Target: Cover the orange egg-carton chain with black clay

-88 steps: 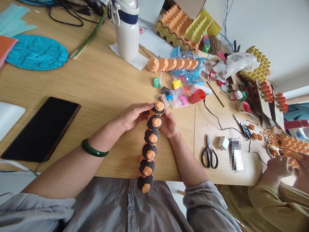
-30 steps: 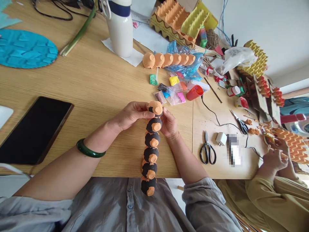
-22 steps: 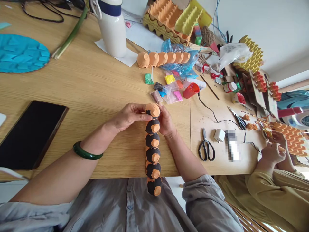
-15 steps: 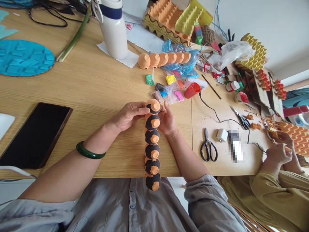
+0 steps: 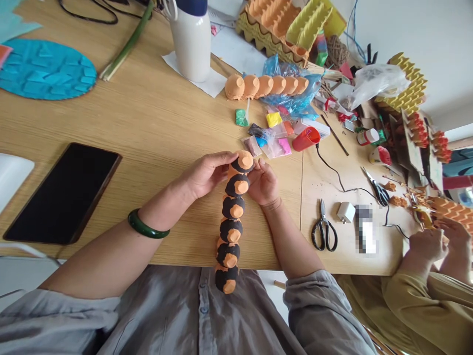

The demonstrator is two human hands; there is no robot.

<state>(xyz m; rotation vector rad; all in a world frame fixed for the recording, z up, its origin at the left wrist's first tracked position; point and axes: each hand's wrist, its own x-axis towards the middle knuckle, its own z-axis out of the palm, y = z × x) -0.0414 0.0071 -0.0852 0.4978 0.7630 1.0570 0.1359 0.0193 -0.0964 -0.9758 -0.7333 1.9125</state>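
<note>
Newly tilted, knobbly domed orange-black strip (image 5: 233, 209), left hand (image 5: 206, 175) pinching its end, right hand (image 5: 265, 184), grip unclear

A: State the location type.
B: Craft workspace. Indicators: coloured packets (image 5: 261, 141) and egg trays (image 5: 273, 25) beyond the fingers (image 5: 223, 157); scissors (image 5: 323, 220) to their right; co-worker's hands (image 5: 426, 245) farther right.

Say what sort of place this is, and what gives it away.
Probably a craft workroom: the left hand holds a black-and-orange strip of egg-carton cups, with stacked egg trays and black-handled scissors on the wooden table.
</note>
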